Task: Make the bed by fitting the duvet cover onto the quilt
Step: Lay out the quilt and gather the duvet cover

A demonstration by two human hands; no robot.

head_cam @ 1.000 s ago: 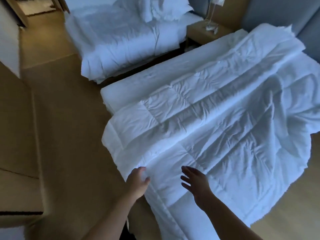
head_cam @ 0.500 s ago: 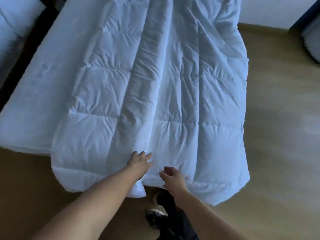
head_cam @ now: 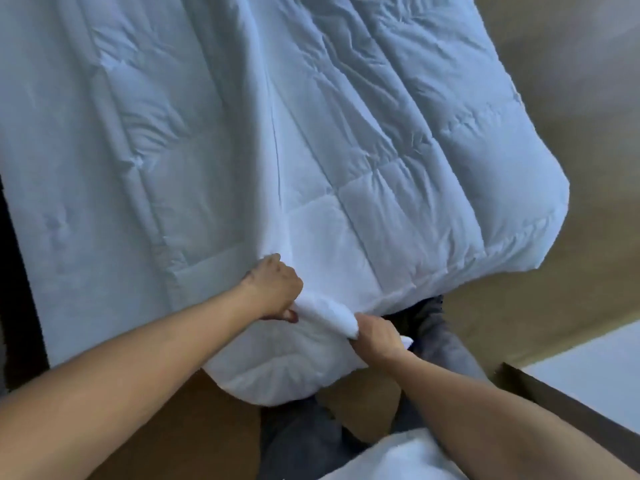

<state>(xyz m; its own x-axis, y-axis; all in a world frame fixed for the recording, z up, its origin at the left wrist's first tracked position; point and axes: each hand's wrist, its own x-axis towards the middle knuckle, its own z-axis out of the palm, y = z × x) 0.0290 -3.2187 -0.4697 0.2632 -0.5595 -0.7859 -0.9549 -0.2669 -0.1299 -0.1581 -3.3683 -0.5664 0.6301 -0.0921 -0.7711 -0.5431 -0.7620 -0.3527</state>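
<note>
Quilt (head_cam: 346, 150) lies spread over the bed, its near edge hanging toward the floor (head_cam: 554, 81). Left hand (head_cam: 273, 289) and right hand (head_cam: 375, 336) each bunch that hem in a tight grip. Looks soft, puffy, light but bulky; corners seem the better hold.

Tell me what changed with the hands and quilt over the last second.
Both hands went from hovering open to gripping: left hand and right hand now bunch the quilt at its near edge, lifting a fold between them. The quilt otherwise stays spread over the bed.
</note>
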